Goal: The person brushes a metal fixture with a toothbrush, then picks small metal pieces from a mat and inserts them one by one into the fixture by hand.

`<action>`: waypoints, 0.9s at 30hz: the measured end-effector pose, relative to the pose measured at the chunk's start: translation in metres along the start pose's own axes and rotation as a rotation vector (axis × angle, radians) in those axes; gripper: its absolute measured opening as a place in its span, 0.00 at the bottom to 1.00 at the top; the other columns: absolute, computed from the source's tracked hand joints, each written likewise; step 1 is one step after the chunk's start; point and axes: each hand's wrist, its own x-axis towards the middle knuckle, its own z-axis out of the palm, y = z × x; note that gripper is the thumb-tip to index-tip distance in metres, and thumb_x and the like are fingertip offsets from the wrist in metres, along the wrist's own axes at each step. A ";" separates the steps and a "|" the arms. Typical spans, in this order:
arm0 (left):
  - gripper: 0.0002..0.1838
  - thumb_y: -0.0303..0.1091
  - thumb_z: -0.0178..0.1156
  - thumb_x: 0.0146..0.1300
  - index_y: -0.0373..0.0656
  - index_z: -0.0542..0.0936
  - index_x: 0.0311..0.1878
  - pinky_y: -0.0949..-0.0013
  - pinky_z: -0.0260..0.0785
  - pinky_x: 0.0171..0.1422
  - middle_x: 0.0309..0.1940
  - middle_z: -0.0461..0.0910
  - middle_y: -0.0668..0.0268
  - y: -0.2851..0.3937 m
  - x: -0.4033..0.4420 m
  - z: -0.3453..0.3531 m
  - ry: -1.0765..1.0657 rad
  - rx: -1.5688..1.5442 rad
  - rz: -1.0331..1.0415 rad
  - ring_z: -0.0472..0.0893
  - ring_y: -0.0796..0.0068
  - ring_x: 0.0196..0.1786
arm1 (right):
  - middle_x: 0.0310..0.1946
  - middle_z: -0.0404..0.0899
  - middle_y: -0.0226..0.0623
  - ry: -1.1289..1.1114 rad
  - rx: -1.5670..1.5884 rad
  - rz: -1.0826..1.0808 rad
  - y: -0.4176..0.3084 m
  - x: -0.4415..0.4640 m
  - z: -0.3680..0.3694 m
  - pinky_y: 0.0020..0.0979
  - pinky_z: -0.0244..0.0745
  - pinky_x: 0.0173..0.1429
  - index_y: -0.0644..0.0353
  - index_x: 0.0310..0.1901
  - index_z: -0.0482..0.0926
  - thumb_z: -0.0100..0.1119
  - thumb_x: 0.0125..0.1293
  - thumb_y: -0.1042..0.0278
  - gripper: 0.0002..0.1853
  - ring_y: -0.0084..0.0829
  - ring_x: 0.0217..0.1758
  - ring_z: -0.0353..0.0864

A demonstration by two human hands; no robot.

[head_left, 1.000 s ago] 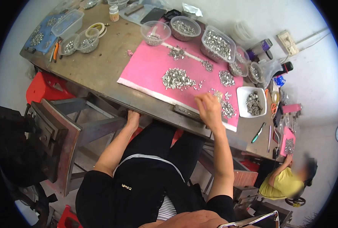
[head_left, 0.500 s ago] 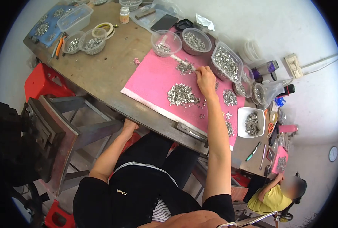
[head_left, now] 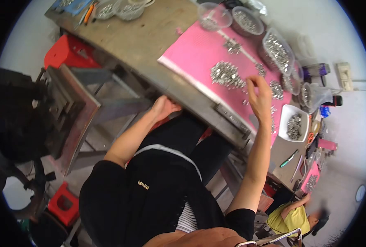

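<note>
My right hand [head_left: 259,98] is over the pink cloth [head_left: 187,49], its thumb and fingers pinched together. Whatever is between the fingertips is too small to make out. Just left of it lies a large pile of small silvery metal pieces [head_left: 226,75]. Smaller heaps surround the hand: one beyond the pile [head_left: 232,46], another to the right [head_left: 276,89]. A thin white strip [head_left: 247,54] crosses the cloth among them. My left hand [head_left: 164,108] hangs beside the table's front edge, above my lap, fingers loosely apart and holding nothing visible.
Clear plastic tubs of metal pieces [head_left: 278,51] line the cloth's far side. A white square dish [head_left: 286,123] with more pieces sits to the right, near a green-handled tool [head_left: 289,158]. A red stool [head_left: 69,53] stands left. A person in yellow [head_left: 290,218] works farther right.
My right hand has moved from the far small heap back toward me, beside the large pile. My left hand has come up, showing more of its fingers. The view has shifted.
</note>
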 end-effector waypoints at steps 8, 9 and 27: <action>0.32 0.53 0.39 0.81 0.32 0.72 0.67 0.47 0.67 0.74 0.66 0.75 0.42 0.005 -0.033 -0.017 -0.461 -0.231 -0.129 0.75 0.45 0.69 | 0.32 0.79 0.40 0.022 0.014 0.178 -0.032 -0.105 -0.018 0.32 0.76 0.45 0.67 0.40 0.80 0.61 0.68 0.78 0.02 0.33 0.36 0.81; 0.32 0.53 0.41 0.81 0.32 0.73 0.67 0.48 0.68 0.73 0.66 0.75 0.42 0.007 -0.036 -0.017 -0.477 -0.239 -0.138 0.74 0.44 0.69 | 0.32 0.79 0.39 0.036 0.021 0.207 -0.034 -0.112 -0.017 0.31 0.76 0.44 0.67 0.40 0.80 0.62 0.68 0.78 0.02 0.32 0.35 0.81; 0.12 0.39 0.63 0.72 0.40 0.82 0.49 0.57 0.77 0.62 0.45 0.86 0.56 0.001 -0.039 -0.030 -0.323 0.034 0.001 0.86 0.59 0.51 | 0.37 0.80 0.41 0.149 0.021 0.169 -0.041 -0.119 0.005 0.35 0.75 0.46 0.64 0.39 0.81 0.63 0.64 0.80 0.03 0.40 0.40 0.81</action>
